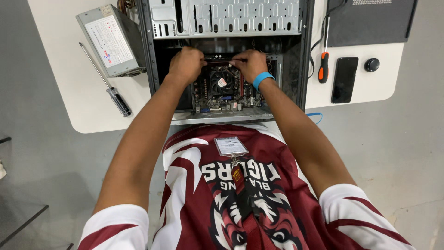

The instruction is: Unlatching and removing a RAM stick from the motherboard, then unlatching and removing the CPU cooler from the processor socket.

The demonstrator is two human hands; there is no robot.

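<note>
Fingers of both hands curl down inside the open computer case (296, 55), pinching at something along the far edge of the motherboard (222, 95); what each grip closes on is hidden by the knuckles, so I cannot tell whether either one is clamped. The left hand (186, 64) sits just left of the round black cooler fan (223, 81), the right hand (249, 62), with a blue wristband (262, 78), just right of it. The case lies on its side at the near edge of the white desk (69, 88), its metal drive cage (240, 16) toward the far side. On the desk's left part rest a grey power supply unit (111, 41) and, nearer the rounded corner, a long screwdriver with a black handle (104, 78). On the right part lie a screwdriver with an orange and black handle (323, 58), a black phone (344, 79), a small round black knob (371, 65) and a dark flat panel (370, 21) at the far edge. Grey concrete floor (393, 148) surrounds the desk.
</note>
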